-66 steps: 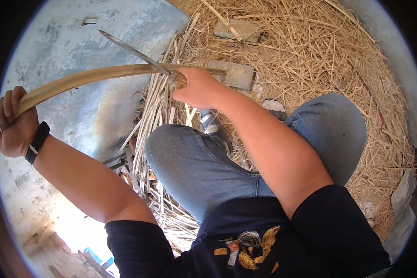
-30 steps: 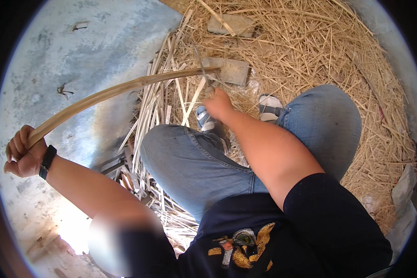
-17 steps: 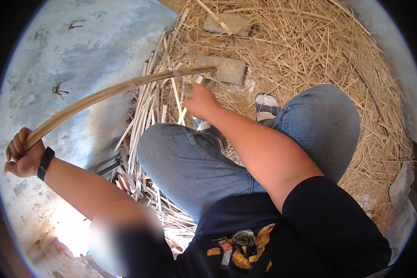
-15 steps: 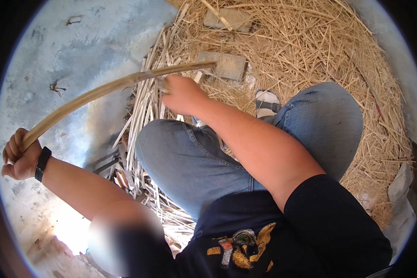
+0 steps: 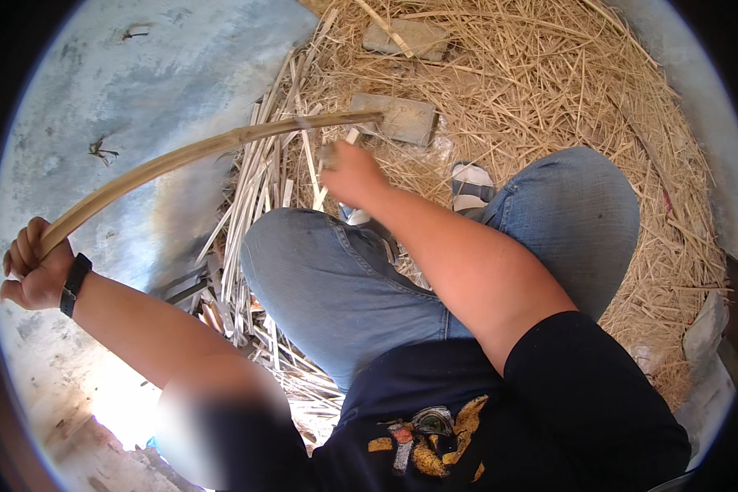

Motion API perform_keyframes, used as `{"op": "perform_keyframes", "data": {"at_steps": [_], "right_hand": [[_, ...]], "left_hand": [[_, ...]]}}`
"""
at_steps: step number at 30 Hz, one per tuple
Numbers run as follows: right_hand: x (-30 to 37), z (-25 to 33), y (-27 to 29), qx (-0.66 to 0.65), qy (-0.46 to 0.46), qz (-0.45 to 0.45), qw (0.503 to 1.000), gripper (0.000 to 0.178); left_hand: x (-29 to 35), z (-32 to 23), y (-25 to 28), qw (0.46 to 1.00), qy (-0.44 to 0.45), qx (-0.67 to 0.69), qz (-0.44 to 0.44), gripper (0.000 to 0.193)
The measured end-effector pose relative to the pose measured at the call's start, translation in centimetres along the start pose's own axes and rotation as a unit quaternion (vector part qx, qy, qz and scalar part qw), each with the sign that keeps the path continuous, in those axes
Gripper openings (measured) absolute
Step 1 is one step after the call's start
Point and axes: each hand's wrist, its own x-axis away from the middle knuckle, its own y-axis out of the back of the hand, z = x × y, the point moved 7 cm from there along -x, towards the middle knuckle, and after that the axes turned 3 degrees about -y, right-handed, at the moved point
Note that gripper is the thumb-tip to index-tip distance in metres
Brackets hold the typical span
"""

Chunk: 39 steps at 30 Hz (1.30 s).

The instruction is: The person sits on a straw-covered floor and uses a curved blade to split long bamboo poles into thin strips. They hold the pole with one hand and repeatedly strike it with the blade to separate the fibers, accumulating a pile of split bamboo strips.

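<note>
My left hand [image 5: 37, 264], with a black band on its wrist, is wrapped round the near end of a long split bamboo strip [image 5: 189, 153] at the far left. The strip looks like an arc and runs up to the right; its far end lies over a grey brick [image 5: 410, 121]. Just below the strip, near that end, my right hand [image 5: 351, 174] is closed in a fist. Something small and greyish shows at its fingers, too blurred to name. The fist appears apart from the strip.
Thin pale strips [image 5: 258, 176] lie piled beside my left knee. Straw-like shavings [image 5: 541, 90] cover the ground ahead and to the right, around a second brick [image 5: 406, 38]. A bluish wall [image 5: 139, 74] rises at the left. My bent legs [image 5: 344, 287] are beneath my right arm.
My right hand has moved to the right and slightly down, away from the strip. My left hand has risen a little, still holding the bamboo strip.
</note>
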Motion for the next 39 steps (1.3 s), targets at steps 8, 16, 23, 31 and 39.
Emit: {"op": "perform_keyframes", "data": {"at_steps": [8, 16, 23, 31, 39], "right_hand": [[-2.5, -9.5, -1.1, -0.05, -0.046, -0.117, 0.991, 0.039], [-0.6, -3.3, 0.1, -0.012, 0.002, -0.041, 0.999, 0.046], [-2.3, -5.4, -1.2, -0.023, 0.031, -0.024, 0.999, 0.043], [-1.4, -4.1, -0.5, -0.025, 0.043, -0.062, 0.997, 0.041], [-0.9, -5.2, -1.2, 0.001, 0.037, -0.014, 0.999, 0.039]], "left_hand": [[0.1, 0.3, -2.4, 0.997, -0.04, -0.044, -0.048, 0.049], [0.2, 0.4, -0.1, 0.997, -0.019, -0.061, -0.045, 0.051], [0.8, 0.2, -2.7, 0.962, -0.071, -0.189, -0.183, 0.048], [1.6, 0.0, -1.1, 0.94, -0.098, -0.201, -0.258, 0.041], [-1.5, -2.8, 4.8, 0.884, -0.159, -0.384, -0.211, 0.041]]}}
